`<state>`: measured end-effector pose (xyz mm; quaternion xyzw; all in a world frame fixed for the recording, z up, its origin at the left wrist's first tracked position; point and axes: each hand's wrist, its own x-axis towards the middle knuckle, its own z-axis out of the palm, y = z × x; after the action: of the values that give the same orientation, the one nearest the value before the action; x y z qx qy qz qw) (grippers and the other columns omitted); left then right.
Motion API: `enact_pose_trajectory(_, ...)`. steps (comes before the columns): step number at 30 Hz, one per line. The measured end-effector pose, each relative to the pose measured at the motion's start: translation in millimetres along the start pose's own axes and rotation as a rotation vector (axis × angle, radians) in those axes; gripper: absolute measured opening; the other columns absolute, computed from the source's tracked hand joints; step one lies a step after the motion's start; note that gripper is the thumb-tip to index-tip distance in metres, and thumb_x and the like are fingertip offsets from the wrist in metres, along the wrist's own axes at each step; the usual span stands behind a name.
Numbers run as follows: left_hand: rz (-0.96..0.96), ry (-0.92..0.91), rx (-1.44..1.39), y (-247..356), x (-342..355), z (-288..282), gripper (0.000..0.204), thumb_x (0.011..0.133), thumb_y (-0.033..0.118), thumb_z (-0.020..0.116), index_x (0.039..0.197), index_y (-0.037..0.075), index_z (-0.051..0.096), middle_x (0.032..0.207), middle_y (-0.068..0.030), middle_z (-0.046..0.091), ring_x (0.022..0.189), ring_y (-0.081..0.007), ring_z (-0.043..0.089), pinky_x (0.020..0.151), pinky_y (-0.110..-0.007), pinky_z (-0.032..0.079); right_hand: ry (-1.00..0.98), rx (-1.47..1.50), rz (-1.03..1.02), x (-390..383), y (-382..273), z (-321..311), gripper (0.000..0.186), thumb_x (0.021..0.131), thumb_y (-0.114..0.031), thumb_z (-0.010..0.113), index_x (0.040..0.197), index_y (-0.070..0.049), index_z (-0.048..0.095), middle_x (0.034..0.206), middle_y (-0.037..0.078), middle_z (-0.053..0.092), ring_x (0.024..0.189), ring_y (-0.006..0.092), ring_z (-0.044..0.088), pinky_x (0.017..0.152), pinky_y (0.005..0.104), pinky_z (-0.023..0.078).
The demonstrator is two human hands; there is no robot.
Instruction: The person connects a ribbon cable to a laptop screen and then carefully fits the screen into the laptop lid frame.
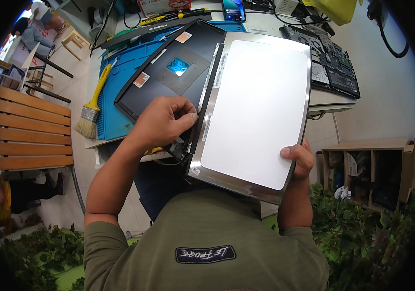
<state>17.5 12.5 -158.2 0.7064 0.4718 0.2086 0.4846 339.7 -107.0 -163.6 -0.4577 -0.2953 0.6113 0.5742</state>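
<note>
the right hand (302,157) grips the white-backed screen panel (256,111) at its lower right edge, thumb on top. the left hand (166,119) curls its fingers at the panel's left edge; whether they pinch anything, i cannot tell. the panel is beside a dark laptop lid (142,99) on a blue mat (114,119).

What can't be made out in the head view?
Head view:
Right hand: most fingers hidden behind the white panel.
Left hand: whether its fingertips pinch anything, hidden by the fingers themselves.
Phone: top end cut off by upper edge.
Wooden shelf: deeper contents lost in shadow.
</note>
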Motion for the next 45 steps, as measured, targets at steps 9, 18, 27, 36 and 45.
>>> enact_pose_trajectory(9, -0.160, -0.035, -0.208, 9.7, 0.0, -6.1, 0.026, 0.098, 0.027, 0.079, 0.092, 0.002, 0.074, 0.065, 0.0021, 0.062, 0.052, -0.0053, 0.052, 0.050, -0.025, 0.038, 0.022, 0.048, -0.018, 4.1, 4.7, -4.3, 0.073, 0.068, -0.013, 0.056, 0.135, 0.016, 0.053, 0.119, 0.026, 0.068, 0.103, 0.0334, 0.071, 0.094, 0.0398, 0.060)
enact_pose_trajectory(18, -0.187, -0.089, -0.269, 4.9, 2.6, -10.0, 0.031, 0.100, 0.033, 0.078, 0.091, 0.003, 0.076, 0.061, 0.0034, 0.057, 0.052, -0.0045, 0.049, 0.049, -0.024, 0.035, 0.108, -0.071, -0.096, 5.7, 9.3, 1.3, 0.065, 0.073, -0.022, 0.053, 0.126, 0.016, 0.059, 0.113, 0.029, 0.071, 0.098, 0.0326, 0.073, 0.089, 0.0398, 0.062)
enact_pose_trajectory(27, -0.169, -0.081, -0.314, 1.2, 4.2, -4.4, 0.027, 0.103, 0.025, 0.074, 0.093, 0.001, 0.077, 0.063, 0.0043, 0.057, 0.053, -0.0042, 0.045, 0.050, -0.025, 0.032, 0.096, -0.120, -0.130, 5.9, 10.2, 1.1, 0.062, 0.076, -0.021, 0.051, 0.125, 0.016, 0.060, 0.114, 0.029, 0.071, 0.098, 0.0324, 0.074, 0.090, 0.0399, 0.062)
enact_pose_trajectory(36, -0.148, -0.054, -0.279, 0.4, 4.6, -0.3, 0.026, 0.102, 0.023, 0.073, 0.092, -0.001, 0.076, 0.068, 0.0021, 0.062, 0.057, -0.0047, 0.048, 0.053, -0.025, 0.035, 0.100, -0.193, -0.145, 3.0, 13.6, -1.9, 0.065, 0.075, -0.022, 0.052, 0.127, 0.016, 0.058, 0.113, 0.029, 0.071, 0.099, 0.0330, 0.074, 0.089, 0.0408, 0.062)
enact_pose_trajectory(45, -0.155, -0.068, -0.370, -0.8, 4.2, 1.9, 0.025, 0.102, 0.022, 0.073, 0.092, -0.001, 0.075, 0.067, 0.0029, 0.059, 0.056, -0.0040, 0.046, 0.051, -0.025, 0.033, 0.132, -0.073, -0.046, 2.4, 8.3, 7.4, 0.070, 0.072, -0.022, 0.052, 0.130, 0.016, 0.056, 0.114, 0.030, 0.071, 0.101, 0.0341, 0.074, 0.092, 0.0414, 0.062)
